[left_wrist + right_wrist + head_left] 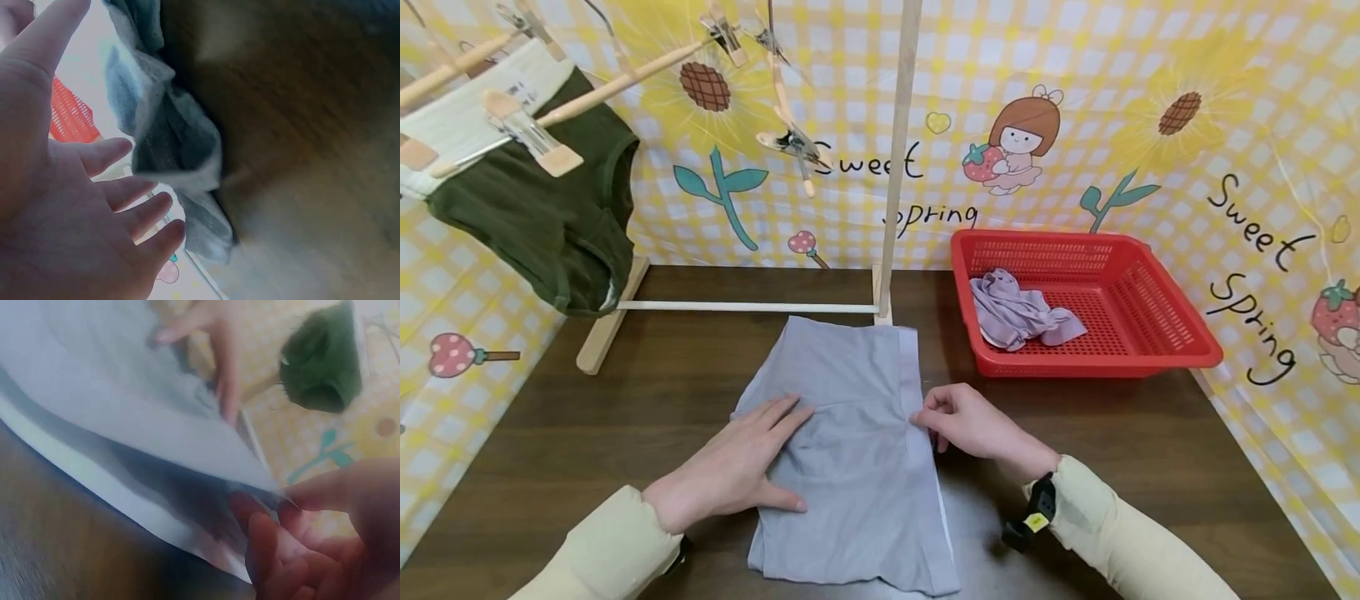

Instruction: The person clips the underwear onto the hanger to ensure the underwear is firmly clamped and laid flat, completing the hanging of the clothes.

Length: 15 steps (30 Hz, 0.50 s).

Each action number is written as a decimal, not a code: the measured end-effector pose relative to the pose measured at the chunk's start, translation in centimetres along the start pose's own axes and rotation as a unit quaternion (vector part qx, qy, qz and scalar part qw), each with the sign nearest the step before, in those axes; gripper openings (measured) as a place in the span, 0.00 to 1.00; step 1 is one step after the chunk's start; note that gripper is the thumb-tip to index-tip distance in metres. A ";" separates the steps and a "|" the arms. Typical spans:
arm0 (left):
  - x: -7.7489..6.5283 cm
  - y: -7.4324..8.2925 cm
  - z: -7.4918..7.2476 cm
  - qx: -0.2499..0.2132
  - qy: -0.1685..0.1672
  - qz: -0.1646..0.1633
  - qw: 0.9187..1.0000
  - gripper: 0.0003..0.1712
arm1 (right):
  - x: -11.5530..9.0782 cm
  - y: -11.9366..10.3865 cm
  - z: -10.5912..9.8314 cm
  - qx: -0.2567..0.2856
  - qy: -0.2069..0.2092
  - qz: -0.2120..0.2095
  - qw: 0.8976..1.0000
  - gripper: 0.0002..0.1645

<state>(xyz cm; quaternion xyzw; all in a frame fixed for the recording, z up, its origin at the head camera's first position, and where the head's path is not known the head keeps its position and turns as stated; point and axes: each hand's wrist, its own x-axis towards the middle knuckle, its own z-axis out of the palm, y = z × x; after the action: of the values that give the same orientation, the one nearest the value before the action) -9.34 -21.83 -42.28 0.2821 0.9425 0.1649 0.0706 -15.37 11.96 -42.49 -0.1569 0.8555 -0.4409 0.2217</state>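
A pair of grey underpants [850,450] lies spread on the dark table, its pale waistband [922,467] along the right side. My left hand [741,462] rests on the left part of the cloth with fingers spread. At the waistband, my right hand [966,421] pinches the upper layer between thumb and fingers. In the right wrist view that layer of the waistband [156,434] is lifted off the lower one, and the opening shows between them. The left wrist view shows the palm side of my left hand [75,206] beside rumpled grey cloth [178,137].
A red basket [1097,362] at the back right holds a crumpled lilac cloth [1018,312]. Dark green underpants [572,183] hang at the left from a wooden hanger [632,79] with clips. Behind the grey cloth stands a rack with a wooden post [898,150] and a white bar [745,307].
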 end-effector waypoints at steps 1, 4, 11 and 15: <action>0.0 0.0 0.1 0.002 0.001 0.001 1.000 0.65 | -0.1 0.1 -0.2 0.005 -0.003 0.010 1.000 0.14; -0.1 -0.1 0.3 0.008 -0.001 0.003 1.000 0.66 | -0.2 0.7 -0.6 -0.023 -0.011 0.039 0.999 0.14; -0.2 -0.2 0.2 0.031 -0.023 -0.011 0.999 0.71 | 0.1 1.3 -0.3 -0.189 0.059 -0.034 0.980 0.27; -0.2 -0.5 0.0 0.033 -0.039 -0.021 0.998 0.76 | 0.1 1.1 -0.7 -0.248 -0.010 -0.123 0.961 0.48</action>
<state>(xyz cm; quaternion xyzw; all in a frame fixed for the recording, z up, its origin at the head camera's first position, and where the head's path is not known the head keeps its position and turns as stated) -9.41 -22.32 -42.47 0.2704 0.9498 0.1208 0.1009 -15.92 13.00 -43.12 -0.3151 0.9100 -0.2371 0.1281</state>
